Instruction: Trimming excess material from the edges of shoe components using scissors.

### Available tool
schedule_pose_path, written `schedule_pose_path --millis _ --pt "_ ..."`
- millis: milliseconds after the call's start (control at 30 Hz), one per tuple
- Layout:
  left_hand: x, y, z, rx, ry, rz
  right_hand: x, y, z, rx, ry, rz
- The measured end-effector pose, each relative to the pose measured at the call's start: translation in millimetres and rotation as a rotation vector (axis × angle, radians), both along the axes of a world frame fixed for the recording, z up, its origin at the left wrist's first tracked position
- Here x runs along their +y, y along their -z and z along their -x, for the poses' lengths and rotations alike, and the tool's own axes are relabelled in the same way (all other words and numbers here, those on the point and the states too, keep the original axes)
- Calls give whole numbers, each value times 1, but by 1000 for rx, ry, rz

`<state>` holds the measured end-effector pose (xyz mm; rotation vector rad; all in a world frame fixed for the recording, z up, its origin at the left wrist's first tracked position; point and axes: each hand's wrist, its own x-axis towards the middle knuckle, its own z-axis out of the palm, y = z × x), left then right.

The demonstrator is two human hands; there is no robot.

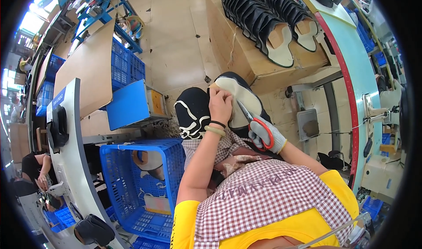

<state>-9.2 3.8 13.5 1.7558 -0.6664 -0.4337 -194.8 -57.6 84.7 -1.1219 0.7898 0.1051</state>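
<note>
A shoe upper (242, 93), black outside with a cream lining, lies over my knees. My left hand (220, 104), bare with bangles at the wrist, is closed on its left edge with the fingertips pressed together. In a pale knit glove, my right hand (269, 137) grips scissors (265, 133) by their red handles. The metal blades point up and left over the cream lining, close to the left hand. Whether the blades touch the material I cannot tell. White strips (190, 122) lie over the black cloth on my left knee.
Two rows of nested black shoe uppers (263, 22) stand on a cardboard box (233, 46) ahead to the right. A blue plastic crate (110, 178) with uppers inside stands at my left. Worktables flank me, one (340, 68) red-edged. A co-worker's hand (43, 181) shows far left.
</note>
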Motion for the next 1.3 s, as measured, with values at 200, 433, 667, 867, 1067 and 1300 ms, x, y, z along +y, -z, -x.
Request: schedule_pose_path --millis 200,433,667,867,1067,1300 --pt "1 15 5 -235 -21 49 3 10 -5 -9 58 -132" --pt "4 10 8 -119 -34 140 1 22 -6 5 138 -248" --pt "0 18 2 -77 -54 20 4 22 -8 -3 147 -272" --pt "0 34 2 -231 -72 39 6 20 -12 -6 188 -338" --pt "7 39 2 228 -98 259 18 13 -20 7 218 -300" --pt "4 23 8 -78 -47 88 24 17 -20 -16 221 -163"
